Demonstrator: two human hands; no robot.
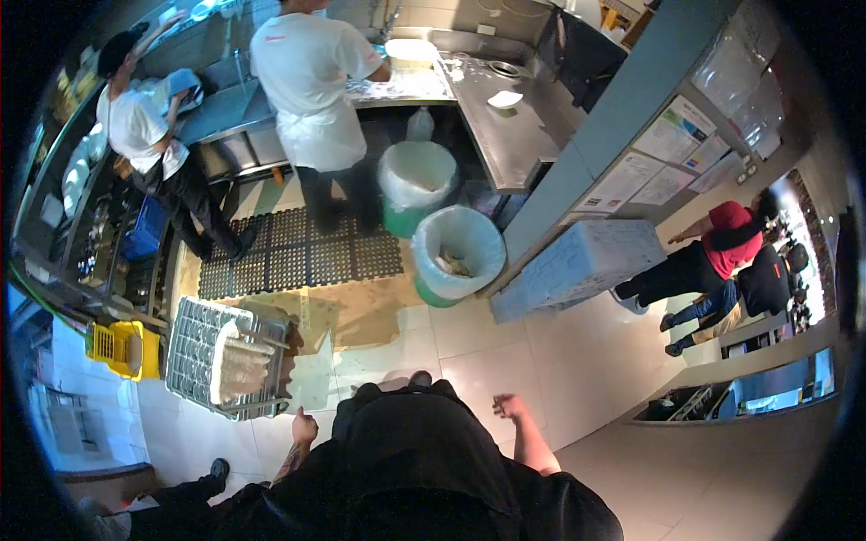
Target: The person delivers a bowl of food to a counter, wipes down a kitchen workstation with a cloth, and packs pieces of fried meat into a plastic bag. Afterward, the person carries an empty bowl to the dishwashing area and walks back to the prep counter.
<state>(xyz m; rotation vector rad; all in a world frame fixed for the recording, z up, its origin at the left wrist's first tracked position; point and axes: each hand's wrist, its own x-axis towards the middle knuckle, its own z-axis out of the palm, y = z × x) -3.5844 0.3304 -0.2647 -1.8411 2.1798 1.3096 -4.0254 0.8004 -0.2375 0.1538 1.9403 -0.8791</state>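
My left hand (307, 426) hangs low at my left side, fingers loosely curled in, with nothing visible in it. Nearest to it is a grey wire-frame rack or cart (192, 353) on the floor, with a whitish, textured piece (244, 365) lying across it; hand and rack are apart. On my other side, my right hand (510, 406) is held out over the tiled floor, its fingers partly bent but apart, holding nothing. Ahead of me stand two green bins with clear liners, the nearer bin (460, 257) with some waste inside and the farther bin (418, 180).
A person in a white shirt (311, 81) works at the metal counter (514, 135); another person (140, 135) stands left. A black perforated mat (298, 252) borders wet floor. A yellow mop bucket (135, 350), a blue-wrapped stack (586, 261) and a person in red (732, 239) are around.
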